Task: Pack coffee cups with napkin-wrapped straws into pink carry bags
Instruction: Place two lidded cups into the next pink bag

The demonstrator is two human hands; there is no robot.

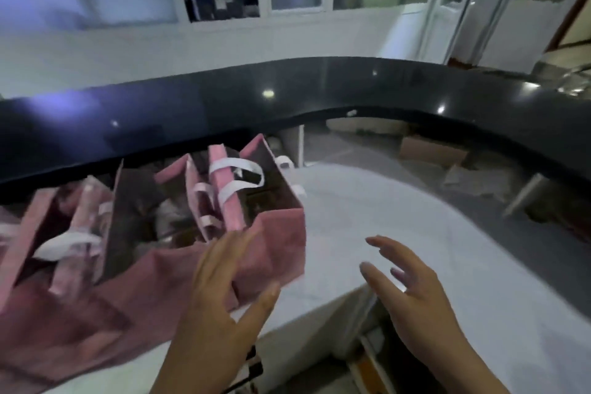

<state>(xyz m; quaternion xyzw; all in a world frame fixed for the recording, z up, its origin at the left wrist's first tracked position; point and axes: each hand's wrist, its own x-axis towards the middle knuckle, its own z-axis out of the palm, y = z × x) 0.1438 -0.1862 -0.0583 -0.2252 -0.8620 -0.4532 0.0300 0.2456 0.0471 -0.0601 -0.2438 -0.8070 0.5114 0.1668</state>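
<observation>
Both my hands are hanging open right now, not gripping anything. My left hand (220, 291) is reaching out with the fingers straight and spread, right up against the near face of the rightmost pink carry bag (281, 246). Honestly can't tell if my fingertips are actually touching the paper or just in front of it. My right hand (415, 294) is hovering palm-in over the white counter (383, 217), fingers relaxed, well apart from the bags.

The bags are standing upright in a row on the left part of that counter, tops open, with another pink carry bag (35, 269) further left. White ribbon handles (236, 176) are flopping over the rightmost bag's opening. Everything's pretty blurry, so I can't make out what's sitting inside them.

A shiny black raised ledge (319, 89) is curving around behind the counter, and a cardboard box (431, 150) is sitting on the floor beyond it.
</observation>
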